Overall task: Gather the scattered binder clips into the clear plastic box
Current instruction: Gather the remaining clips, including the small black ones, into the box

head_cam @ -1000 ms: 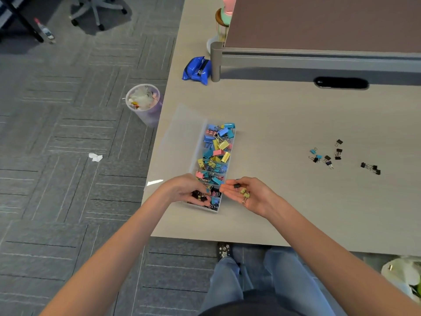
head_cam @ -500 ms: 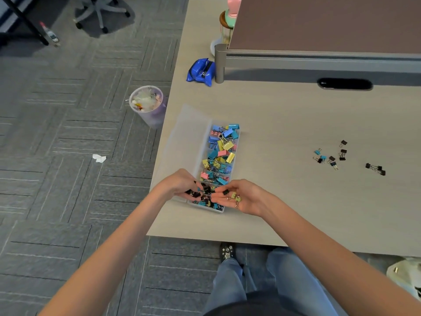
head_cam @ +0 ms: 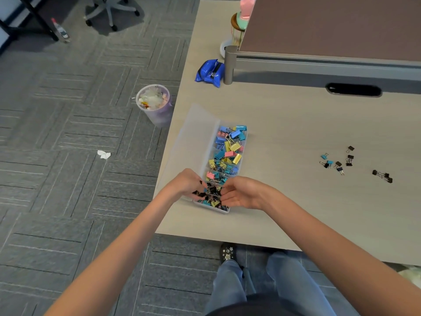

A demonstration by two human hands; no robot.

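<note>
Down at the near end of the clear plastic box (head_cam: pixel 237 176), both hands meet over a heap of small black binder clips (head_cam: pixel 210 193). The left hand (head_cam: pixel 189 184) curls inward from the box's left side; its fingers (head_cam: pixel 200 197) are buried among the black clips, so whether they pinch any cannot be told. The right hand (head_cam: pixel 245 193) lies palm-up just beside it, its fingers (head_cam: pixel 227 197) loosely spread and touching the same heap; nothing clearly sits in the palm.

The box lies on the tabletop (head_cam: pixel 284 137) near its left edge, packed with blue, yellow and pink clips (head_cam: pixel 230 151) farther up. Its translucent lid (head_cam: pixel 193 137) is folded open to the left and is hard to separate from the pale wood. Well apart to the right, a loose cluster of scattered clips (head_cam: pixel 337 160) lies on the tabletop, with a black pair (head_cam: pixel 382 176) beyond; their small shapes blur together.

A crumpled blue packet (head_cam: pixel 208 71) sits against a metal post (head_cam: pixel 229 65). On the floor beside the tabletop stands a cup-shaped bin (head_cam: pixel 156 106) of scraps. The person's jeans (head_cam: pixel 250 281) are cut off by the frame's bottom edge.
</note>
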